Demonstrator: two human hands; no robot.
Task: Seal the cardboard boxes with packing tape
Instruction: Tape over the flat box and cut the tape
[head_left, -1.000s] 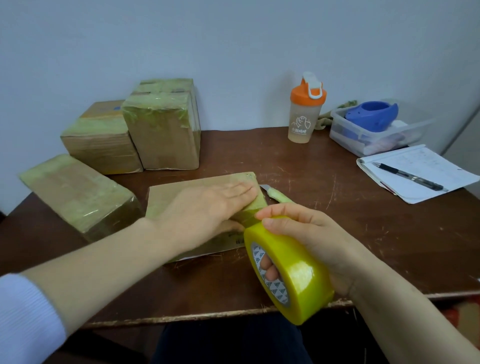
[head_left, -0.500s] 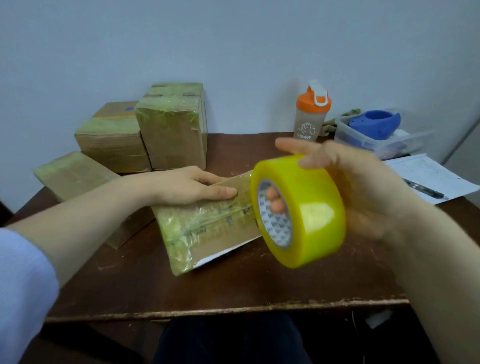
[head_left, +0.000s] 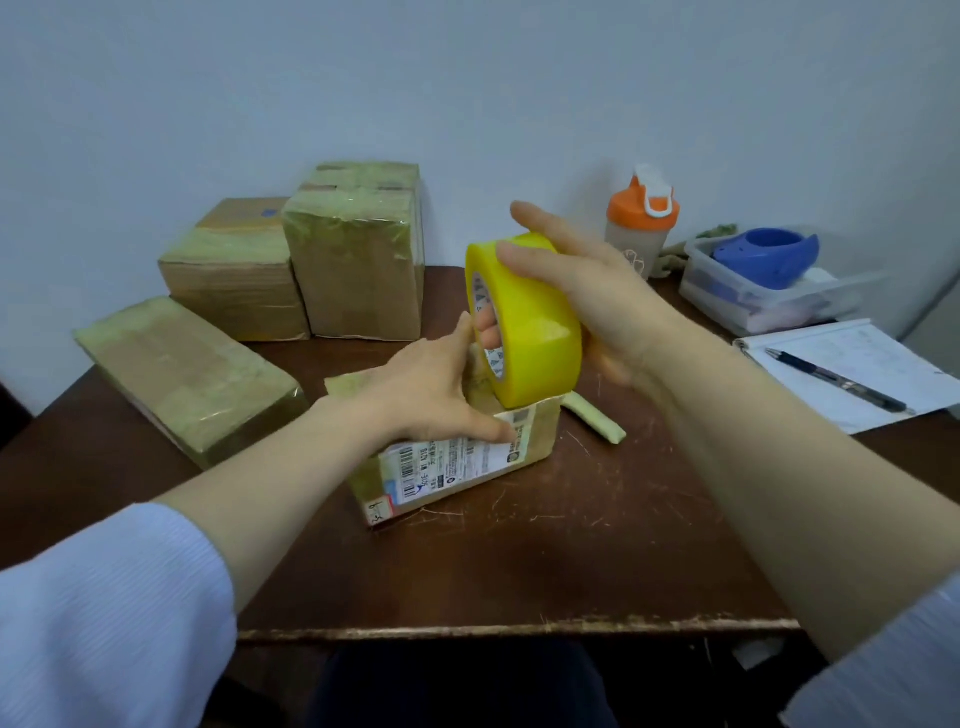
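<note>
A flat cardboard box (head_left: 537, 434) with a white shipping label facing me stands on its long edge at the middle of the brown table (head_left: 519, 571). My left hand (head_left: 431, 389) grips its top, thumb on the label side and fingers over the far side. Just above the box's right end my right hand (head_left: 582, 291) holds a yellow roll of packing tape (head_left: 535, 332), thumb through the core and fingers over the top. The roll touches the box's upper edge.
Three taped boxes stand at the back left: a flat one (head_left: 187, 374), a square one (head_left: 234, 270) and a tall one (head_left: 358, 254). A box cutter (head_left: 597, 418) lies beside the box. At the right are an orange-capped bottle (head_left: 641, 223), a plastic tub (head_left: 769, 291) and paper with a pen (head_left: 841, 379).
My left hand turned the box from lying flat to standing on edge, label side toward me. My right hand lifted the tape roll from the table's front edge up over the box.
</note>
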